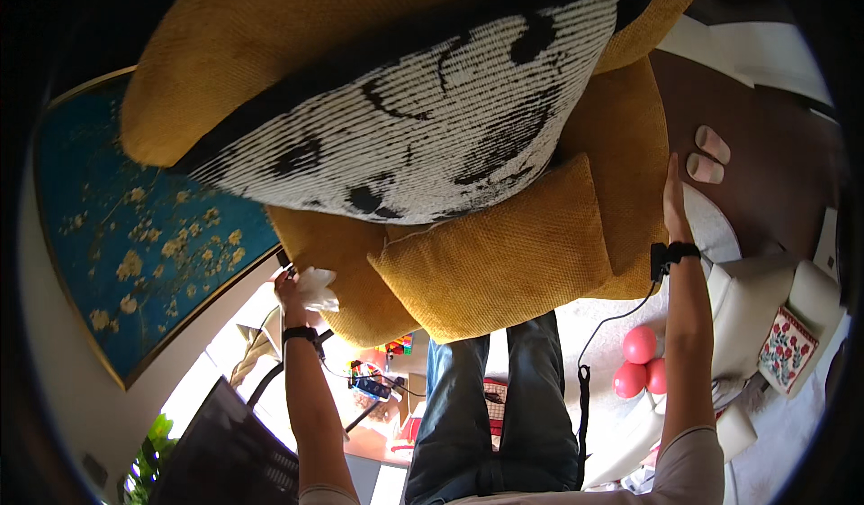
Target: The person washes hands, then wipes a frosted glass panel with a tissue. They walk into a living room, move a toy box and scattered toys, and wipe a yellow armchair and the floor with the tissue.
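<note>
A mustard-yellow upholstered armchair stands before me. Against its back leans a black-and-white striped cushion with a dark printed pattern, and in front of that lies a mustard-yellow cushion. My left hand is at the chair's left side, gripping a crumpled white tissue or thin cloth. On the opposite side, my right hand is seen edge-on with straight fingers, along the chair's outer side and holding nothing. Whether its palm presses the fabric is hard to tell. Both wrists wear black straps with cables.
A framed blossom painting hangs at left, above a black screen and a green plant. Pink slippers lie on the dark floor at right. Red-pink balloons sit near a cream sofa with a floral cushion.
</note>
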Tool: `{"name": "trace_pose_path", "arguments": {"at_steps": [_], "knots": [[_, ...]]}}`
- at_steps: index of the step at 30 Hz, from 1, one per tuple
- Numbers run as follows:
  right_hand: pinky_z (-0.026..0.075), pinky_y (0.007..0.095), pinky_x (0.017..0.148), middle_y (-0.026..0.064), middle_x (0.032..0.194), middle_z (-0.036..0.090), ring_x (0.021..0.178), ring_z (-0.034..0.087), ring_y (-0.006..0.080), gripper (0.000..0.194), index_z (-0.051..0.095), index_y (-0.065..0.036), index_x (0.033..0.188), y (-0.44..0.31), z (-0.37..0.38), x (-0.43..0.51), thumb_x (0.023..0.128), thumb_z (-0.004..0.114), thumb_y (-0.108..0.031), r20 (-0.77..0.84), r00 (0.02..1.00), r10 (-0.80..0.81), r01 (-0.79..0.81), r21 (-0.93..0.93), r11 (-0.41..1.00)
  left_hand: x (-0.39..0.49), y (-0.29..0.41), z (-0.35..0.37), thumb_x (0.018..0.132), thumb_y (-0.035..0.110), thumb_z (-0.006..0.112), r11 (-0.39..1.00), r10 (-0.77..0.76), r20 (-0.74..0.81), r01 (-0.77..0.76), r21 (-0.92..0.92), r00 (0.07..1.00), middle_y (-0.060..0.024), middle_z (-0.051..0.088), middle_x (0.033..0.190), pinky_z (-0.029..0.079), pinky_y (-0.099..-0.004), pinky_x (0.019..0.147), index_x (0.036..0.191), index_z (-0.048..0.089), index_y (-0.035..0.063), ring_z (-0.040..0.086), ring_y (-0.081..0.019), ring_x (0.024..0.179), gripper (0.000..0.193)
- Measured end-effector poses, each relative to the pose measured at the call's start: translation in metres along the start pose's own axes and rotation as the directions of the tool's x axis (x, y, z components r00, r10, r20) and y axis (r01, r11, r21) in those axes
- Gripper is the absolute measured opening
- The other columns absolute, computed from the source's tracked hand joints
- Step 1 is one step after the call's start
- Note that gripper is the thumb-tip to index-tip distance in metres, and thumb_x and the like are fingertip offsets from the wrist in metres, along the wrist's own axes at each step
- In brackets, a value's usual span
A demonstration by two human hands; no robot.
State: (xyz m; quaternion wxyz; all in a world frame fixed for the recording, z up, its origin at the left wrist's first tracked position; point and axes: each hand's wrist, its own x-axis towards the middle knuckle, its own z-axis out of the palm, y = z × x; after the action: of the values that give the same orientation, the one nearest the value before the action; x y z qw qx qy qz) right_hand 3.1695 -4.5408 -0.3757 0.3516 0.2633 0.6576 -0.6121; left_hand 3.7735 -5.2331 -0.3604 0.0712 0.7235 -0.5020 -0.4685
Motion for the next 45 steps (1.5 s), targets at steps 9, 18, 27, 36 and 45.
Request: {"name": "trace_pose_path", "arguments": {"at_steps": [9,18,27,36,45], "knots": [[0.031,0.0350,0.116,0.0102,0.157,0.038,0.143,0.037,0.0227,0.061,0.037,-0.013,0.154,-0.025,-0.002,0.018,0.107,0.029,-0.051,0.101,0.994,-0.048,0.060,-0.125,0.990,0.025,0.025,0.015,0.098,0.055,0.047,0.998,0.065,0.392,-0.065,-0.012,0.918,-0.0108,0.032,0.158,0.028,-0.0523,0.117,0.160,0.018,0.0243,0.033,-0.0330,0.143,0.075],[0.048,0.0310,0.099,0.0120,0.137,0.059,0.121,0.059,0.0238,0.048,0.054,-0.005,0.140,-0.032,0.018,0.042,0.106,0.044,-0.038,0.082,0.988,-0.129,0.126,0.035,0.991,0.043,0.037,0.024,0.097,0.071,0.036,0.992,0.052,0.259,-0.080,0.101,0.965,-0.0108,0.022,0.164,0.022,-0.0443,0.120,0.161,0.015,0.0168,0.025,-0.0317,0.148,0.087],[0.049,0.0345,0.098,0.0153,0.137,0.058,0.121,0.059,0.0282,0.049,0.053,-0.004,0.140,-0.032,0.011,0.071,0.106,0.043,-0.038,0.044,0.991,-0.125,0.129,-0.128,0.983,0.050,0.042,0.040,0.098,0.060,0.042,0.996,0.008,0.258,-0.029,0.080,0.966,-0.0106,0.029,0.156,0.026,-0.0441,0.117,0.157,0.021,0.0145,0.031,-0.0302,0.142,0.078],[0.049,0.0379,0.097,0.0186,0.137,0.057,0.120,0.058,0.0325,0.050,0.053,-0.004,0.140,0.000,-0.022,0.040,0.105,0.042,-0.038,-0.085,0.990,-0.113,0.098,-0.163,0.982,0.061,0.038,0.020,0.100,0.049,0.050,0.999,-0.020,0.304,0.007,0.043,0.953,-0.0104,0.040,0.147,0.034,-0.0435,0.112,0.153,0.030,0.0099,0.041,-0.0287,0.133,0.068],[0.049,0.0414,0.096,0.0220,0.137,0.056,0.120,0.058,0.0369,0.050,0.052,-0.003,0.140,0.001,-0.042,0.029,0.105,0.041,-0.038,-0.154,0.983,-0.104,0.058,-0.276,0.959,-0.042,0.047,0.017,0.094,0.025,0.056,0.994,-0.067,0.375,0.030,0.105,0.924,-0.0110,0.052,0.135,0.041,-0.0422,0.107,0.144,0.042,0.0038,0.051,-0.0276,0.123,0.055]]}}
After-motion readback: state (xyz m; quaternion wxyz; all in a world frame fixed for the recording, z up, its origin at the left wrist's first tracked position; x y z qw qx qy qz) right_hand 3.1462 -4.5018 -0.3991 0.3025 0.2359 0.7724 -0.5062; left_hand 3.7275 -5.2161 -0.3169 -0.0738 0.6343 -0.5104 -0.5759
